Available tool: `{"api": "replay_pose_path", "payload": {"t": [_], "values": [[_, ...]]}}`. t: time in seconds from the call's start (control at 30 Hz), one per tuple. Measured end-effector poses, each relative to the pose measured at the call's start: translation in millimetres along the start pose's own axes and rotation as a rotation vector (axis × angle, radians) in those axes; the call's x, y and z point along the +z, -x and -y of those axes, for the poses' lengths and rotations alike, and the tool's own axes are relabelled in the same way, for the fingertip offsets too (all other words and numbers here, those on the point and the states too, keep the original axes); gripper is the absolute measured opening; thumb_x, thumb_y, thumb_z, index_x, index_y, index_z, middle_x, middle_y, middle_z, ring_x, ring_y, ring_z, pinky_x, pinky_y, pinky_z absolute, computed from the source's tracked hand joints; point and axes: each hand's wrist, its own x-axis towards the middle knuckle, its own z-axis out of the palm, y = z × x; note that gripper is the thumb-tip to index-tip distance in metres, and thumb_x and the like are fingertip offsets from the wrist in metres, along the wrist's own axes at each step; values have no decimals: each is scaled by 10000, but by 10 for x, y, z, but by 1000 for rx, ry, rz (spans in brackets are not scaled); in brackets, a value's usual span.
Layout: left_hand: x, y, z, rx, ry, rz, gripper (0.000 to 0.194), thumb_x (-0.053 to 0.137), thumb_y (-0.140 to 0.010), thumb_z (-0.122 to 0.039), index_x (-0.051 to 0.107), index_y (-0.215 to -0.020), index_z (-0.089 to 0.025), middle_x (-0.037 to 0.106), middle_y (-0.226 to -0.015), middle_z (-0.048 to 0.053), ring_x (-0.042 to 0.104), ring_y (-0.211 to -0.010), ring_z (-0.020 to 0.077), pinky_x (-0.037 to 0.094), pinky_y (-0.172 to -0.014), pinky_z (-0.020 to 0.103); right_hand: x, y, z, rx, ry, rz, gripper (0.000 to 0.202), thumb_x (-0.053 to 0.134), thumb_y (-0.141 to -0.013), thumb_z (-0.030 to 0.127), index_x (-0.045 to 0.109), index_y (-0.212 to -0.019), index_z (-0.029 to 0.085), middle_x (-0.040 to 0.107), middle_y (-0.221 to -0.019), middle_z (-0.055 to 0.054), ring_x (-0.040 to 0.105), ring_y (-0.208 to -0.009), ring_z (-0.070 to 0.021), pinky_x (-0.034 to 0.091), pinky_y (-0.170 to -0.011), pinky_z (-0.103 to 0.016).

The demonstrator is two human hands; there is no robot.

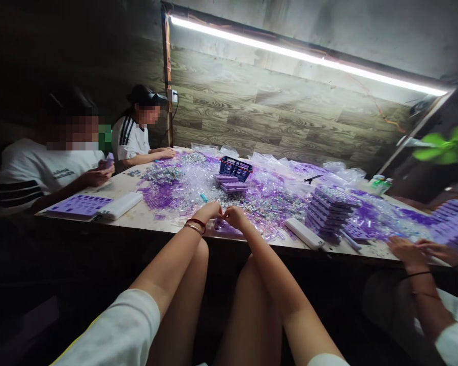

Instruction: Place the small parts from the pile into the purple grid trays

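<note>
My left hand (211,210), with bracelets at its wrist, reaches to the near edge of the table. Its fingertips are pinched together and almost meet those of my right hand (235,216). Whatever small thing is between the fingers is too small to make out. Right below both hands lies a flat purple tray (229,231), partly covered by them. Beyond my hands spreads a heap of small pale beads and clear and purple plastic pieces (263,203). A short turquoise stick (203,197) lies just past my left hand.
A dark blue basket (236,169) stands behind purple trays (232,186). To the right are a long white bar (304,233) and a tall tray stack (328,213). Two people (132,140) sit at left; a co-worker's hands (408,250) are at right. A green fan (446,146) hangs there.
</note>
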Motion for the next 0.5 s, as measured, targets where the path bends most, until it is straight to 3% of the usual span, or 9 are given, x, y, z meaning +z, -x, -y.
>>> {"api": "replay_pose_path", "payload": {"t": [0.13,0.2,0.37,0.5], "values": [[33,-57,36,11,-27,73,295,594,-878,-335,618,-1062,-106,611,-1076,62,601,-936,242,525,-790,365,-13,-94,2,14,36,49,130,652,-727,119,773,-697,159,726,-684,-60,589,-588,-138,387,-584,-223],[43,-79,53,21,-39,89,327,556,-908,-345,560,-1154,-130,565,-1170,72,583,-1002,250,526,-827,411,-12,-105,-1,22,37,59,136,648,-722,118,768,-669,155,720,-651,-53,579,-565,-134,380,-573,-223],[37,-116,83,49,-71,98,298,541,-920,-326,552,-1163,-154,561,-1180,87,584,-1000,218,524,-834,403,9,-10,3,46,0,11,167,622,-701,58,759,-670,148,722,-684,-61,588,-595,-138,389,-583,-217],[39,-125,137,106,-57,54,161,660,-820,-264,692,-903,-131,675,-884,64,628,-828,203,493,-781,311,38,66,-5,64,-43,-29,189,614,-695,33,757,-691,157,720,-693,-55,599,-606,-133,406,-591,-207]]}}
